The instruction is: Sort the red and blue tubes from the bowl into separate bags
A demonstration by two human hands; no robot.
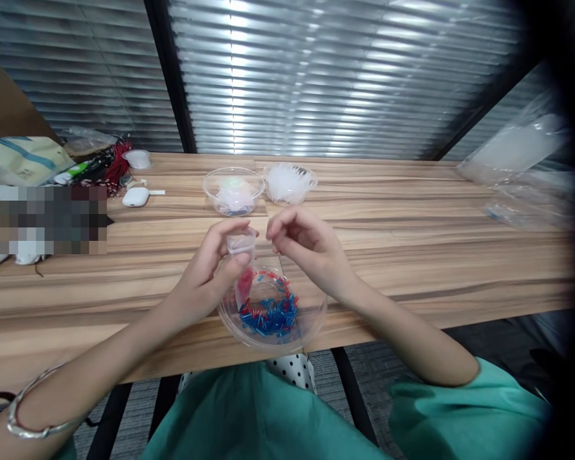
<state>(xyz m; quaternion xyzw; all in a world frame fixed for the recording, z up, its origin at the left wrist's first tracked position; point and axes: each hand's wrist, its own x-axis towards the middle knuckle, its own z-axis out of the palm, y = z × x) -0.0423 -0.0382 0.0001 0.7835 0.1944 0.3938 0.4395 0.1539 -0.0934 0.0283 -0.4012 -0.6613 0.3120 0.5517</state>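
My left hand [215,268] is closed on a small clear plastic bag [241,243], held upright with red pieces in its lower part. Beside it, a little to the right, my right hand [311,252] is raised with fingers curled and thumb near the fingertips. Whether anything tiny is pinched there, I cannot make out. Below both hands sits a round clear plastic bowl [314,326] at the table's front edge. Many small blue tube-like pieces [273,316] lie in it, with red pieces [287,287] among them and round the far side.
Behind stand a clear bowl with small bags [234,191] and a bowl of white translucent pieces [291,182]. A white earphone case [135,197], red cords [117,163] and packets are at left. Clear plastic bags [522,172] lie at right on the wooden table [412,249].
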